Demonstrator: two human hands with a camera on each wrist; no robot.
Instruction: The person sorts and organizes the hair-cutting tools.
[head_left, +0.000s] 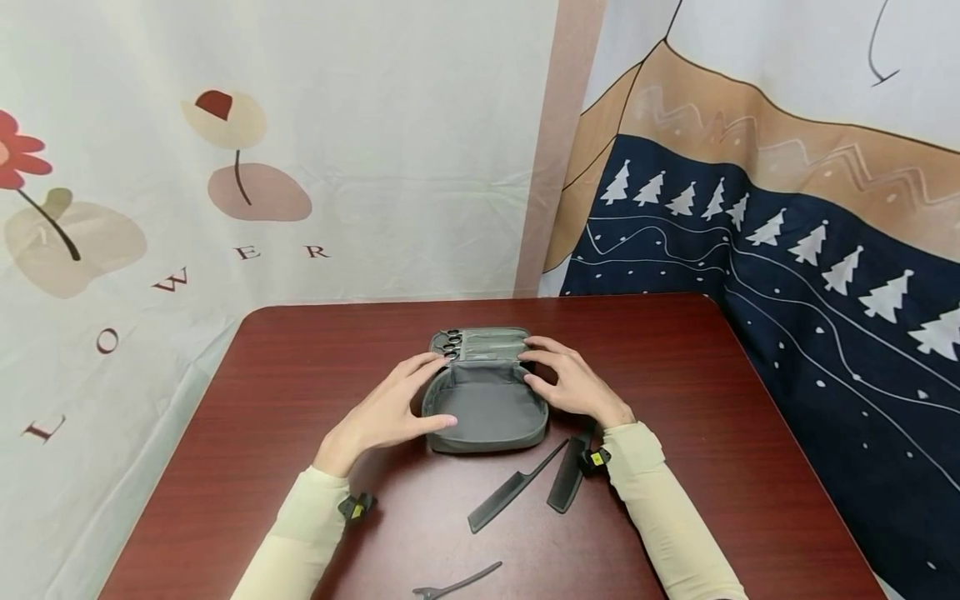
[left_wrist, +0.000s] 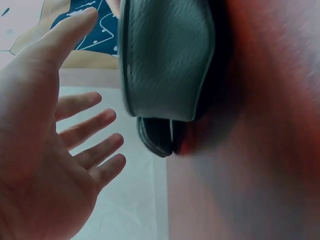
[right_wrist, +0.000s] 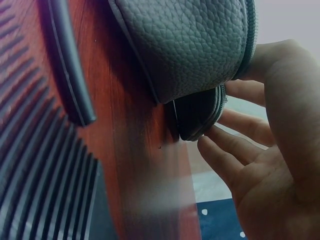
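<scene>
A grey zip case (head_left: 487, 412) in textured leather-look material lies on the table, its lid (head_left: 495, 343) folded back away from me. Several metal finger rings, like scissor handles (head_left: 452, 343), line the lid's left side. My left hand (head_left: 386, 408) is at the case's left side, fingers spread, thumb reaching over the near-left rim. At the right side, my right hand (head_left: 566, 377) has its fingers extended along the lid's edge and its thumb at the rim. In the right wrist view, fingertips (right_wrist: 212, 142) touch the lid's edge. The case's main compartment shows a bare grey lining.
A grey tail comb (head_left: 506, 496) lies in front of the case. Beside it is a wider dark comb (head_left: 566, 479), partly under the right wrist. A thin forked stick (head_left: 459, 583) lies nearest me. The reddish-brown table (head_left: 315, 358) ends at printed curtains behind.
</scene>
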